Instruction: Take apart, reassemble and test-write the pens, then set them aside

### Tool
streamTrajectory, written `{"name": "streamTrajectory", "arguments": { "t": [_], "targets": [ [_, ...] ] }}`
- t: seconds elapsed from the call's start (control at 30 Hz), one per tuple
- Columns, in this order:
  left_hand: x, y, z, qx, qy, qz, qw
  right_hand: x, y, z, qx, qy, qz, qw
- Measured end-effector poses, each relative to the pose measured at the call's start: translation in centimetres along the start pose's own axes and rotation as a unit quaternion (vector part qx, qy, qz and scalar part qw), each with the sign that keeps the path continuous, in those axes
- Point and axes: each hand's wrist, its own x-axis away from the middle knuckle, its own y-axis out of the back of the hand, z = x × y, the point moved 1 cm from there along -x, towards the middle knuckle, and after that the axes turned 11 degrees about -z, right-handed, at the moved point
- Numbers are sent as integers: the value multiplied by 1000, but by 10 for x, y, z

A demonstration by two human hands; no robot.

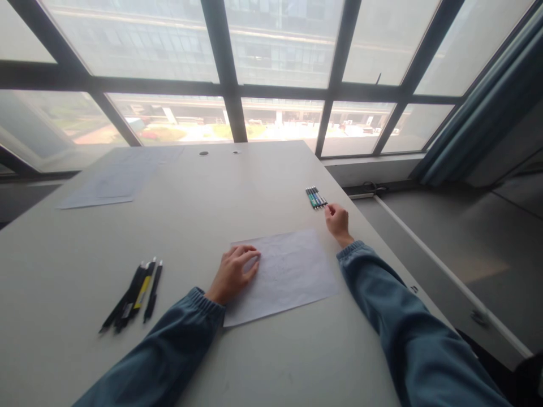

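My left hand (237, 270) lies on the left part of a white sheet of paper (292, 271), its fingers stretched out and slightly apart. Farther off to the right, my right hand (338, 220) is closed, with thumb and fingertips pressed together. Those fingertips are at the near right end of a row of several short slim sticks (315, 197), coloured green, blue and white with dark ends. Whether a stick is in the pinch is too small to tell. Faint marks show on the paper, too blurred to read.
Several pens (131, 297), mostly black and one yellow, lie in a loose bunch on the left of the white table (190, 226). More paper sheets (114, 178) rest at the far left. Windows (280, 118) stand behind. The table's right edge runs beside my right arm.
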Motion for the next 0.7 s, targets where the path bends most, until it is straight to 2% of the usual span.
{"name": "streamTrajectory", "arguments": {
  "t": [0.1, 0.2, 0.3, 0.4, 0.5, 0.7],
  "targets": [
    [1, 0, 0, -25, 7, 7, 1000, 31, 4, 31, -104, 81, 33, 991],
    [2, 0, 1, -39, 16, 10, 999, 65, 10, 60, -165, 160, 116, 966],
    [3, 0, 1, -44, 18, 9, 999, 92, 15, 78, -183, 202, 192, 943],
    [3, 1, -1, -46, 21, 8, 999, 104, 17, 85, -167, 236, 254, 923],
    [3, 2, -4, -44, 24, 7, 999, 106, 16, 86, -130, 252, 290, 914],
    [3, 4, -10, -43, 36, 13, 998, 105, 15, 84, -111, 256, 306, 910]
  ]
}}
